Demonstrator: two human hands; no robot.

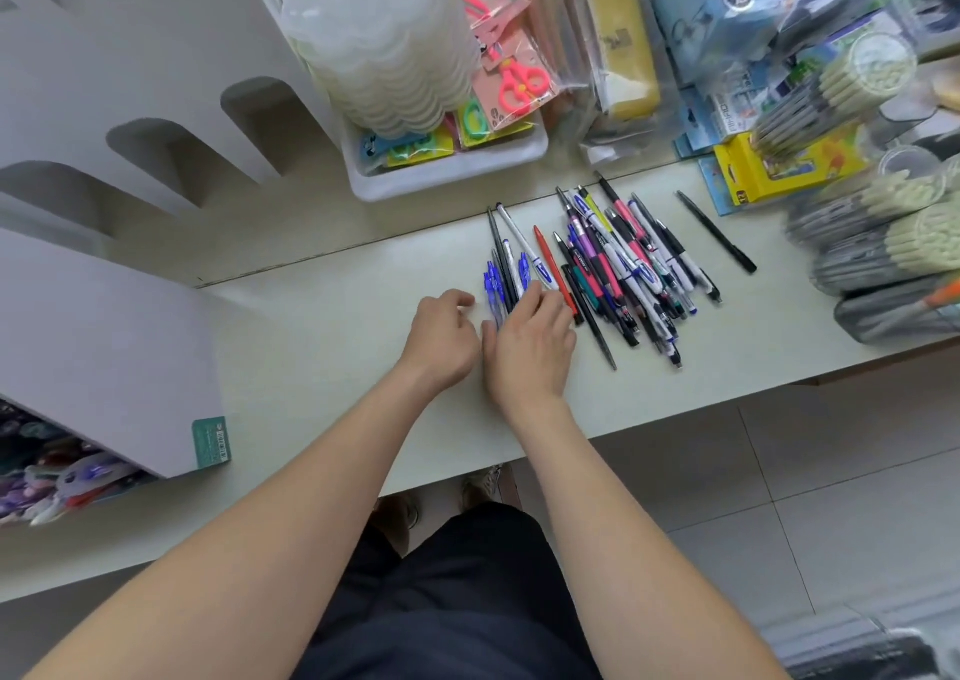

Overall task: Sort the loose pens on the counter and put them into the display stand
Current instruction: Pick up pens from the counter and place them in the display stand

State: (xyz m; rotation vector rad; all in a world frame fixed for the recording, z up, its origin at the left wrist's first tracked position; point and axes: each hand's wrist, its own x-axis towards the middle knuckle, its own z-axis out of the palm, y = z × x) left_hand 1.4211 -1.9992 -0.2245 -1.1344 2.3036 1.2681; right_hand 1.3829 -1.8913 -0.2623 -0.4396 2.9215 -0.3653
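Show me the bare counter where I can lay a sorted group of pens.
Bare: between the display stand and the left hand; the strip before the white tray. Crowded: the pen pile rightward to the pencil bundles.

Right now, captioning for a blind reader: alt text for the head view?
The right hand rests on a small group of blue and white pens on a pale counter, left hand beside it; a larger mixed pile lies further right.

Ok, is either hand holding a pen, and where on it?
Neither, as far as shows. The right hand lays its fingers over the near ends of the blue-clipped pens on the counter; the left hand, loosely curled, is empty.
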